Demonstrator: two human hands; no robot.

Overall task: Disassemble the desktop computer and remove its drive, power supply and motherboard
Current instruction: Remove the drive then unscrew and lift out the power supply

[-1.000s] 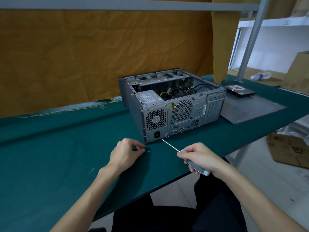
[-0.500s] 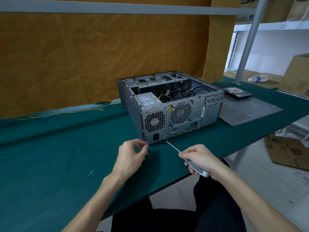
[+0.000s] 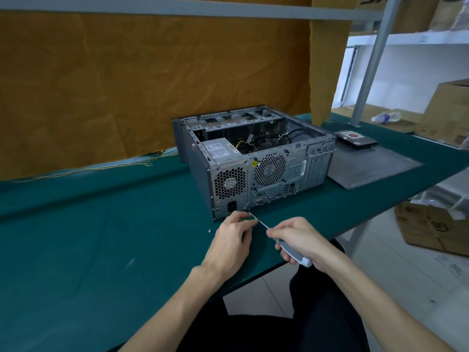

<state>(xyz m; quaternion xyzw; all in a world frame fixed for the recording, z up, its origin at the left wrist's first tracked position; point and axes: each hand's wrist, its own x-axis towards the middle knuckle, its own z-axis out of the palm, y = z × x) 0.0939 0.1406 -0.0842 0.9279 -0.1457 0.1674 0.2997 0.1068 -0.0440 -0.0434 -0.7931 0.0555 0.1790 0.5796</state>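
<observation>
The open desktop computer case (image 3: 291,174) lies on the green table (image 3: 101,250) with its back panel facing me. The power supply (image 3: 219,149) sits in its near left corner, with cables behind it. My right hand (image 3: 302,240) grips the handle of a screwdriver (image 3: 294,255). Its tip points at the lower edge of the back panel beside the power socket (image 3: 232,206). My left hand (image 3: 233,240) pinches the shaft near the tip. A removed drive (image 3: 355,139) rests on the detached side panel (image 3: 368,166) to the right.
A loose screw (image 3: 209,230) lies on the table left of my left hand. Cardboard boxes (image 3: 431,224) stand on the floor at the right, under the table edge. A metal post (image 3: 370,62) and shelves rise at the back right. An orange cloth hangs behind the table.
My left hand left the screw on the table and moved right to the screwdriver shaft. The screwdriver tip came up to the case's lower back edge. My view shifted closer.
</observation>
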